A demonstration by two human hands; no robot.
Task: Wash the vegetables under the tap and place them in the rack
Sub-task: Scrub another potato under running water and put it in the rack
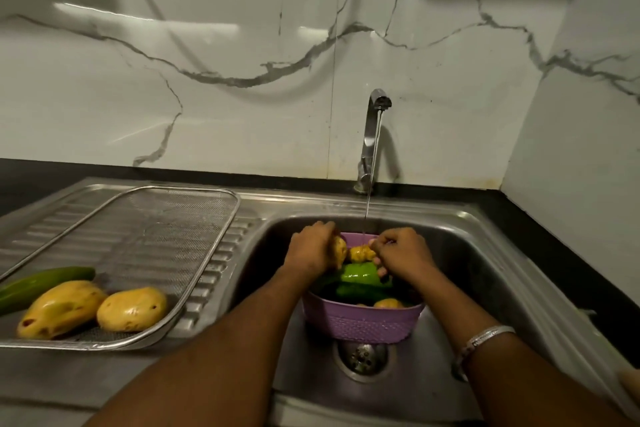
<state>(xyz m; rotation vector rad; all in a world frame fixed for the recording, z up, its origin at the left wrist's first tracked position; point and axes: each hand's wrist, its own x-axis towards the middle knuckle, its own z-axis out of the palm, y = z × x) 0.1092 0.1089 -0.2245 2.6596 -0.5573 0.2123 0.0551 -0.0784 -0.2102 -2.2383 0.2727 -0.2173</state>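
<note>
Head camera view, looking down into a steel sink (485,253). Two potatoes sit above a purple basket (360,319) standing over the drain. The left hand (313,250) grasps one potato (340,251), held roughly upright. The right hand (401,251) curls round a second potato (360,253), and a thin stream from the tap (372,139) falls onto this one. Under them, inside the basket, lie a green pepper (362,273) and another potato (388,304) near the front wall. The mesh rack (194,229) lies well to the left on the draining board, its long side running away from the viewer. It holds two washed potatoes (131,309) and a green vegetable (41,282). By my judgement, the left hand is nearer the rack, so its potato would travel leftward over the sink edge.
</note>
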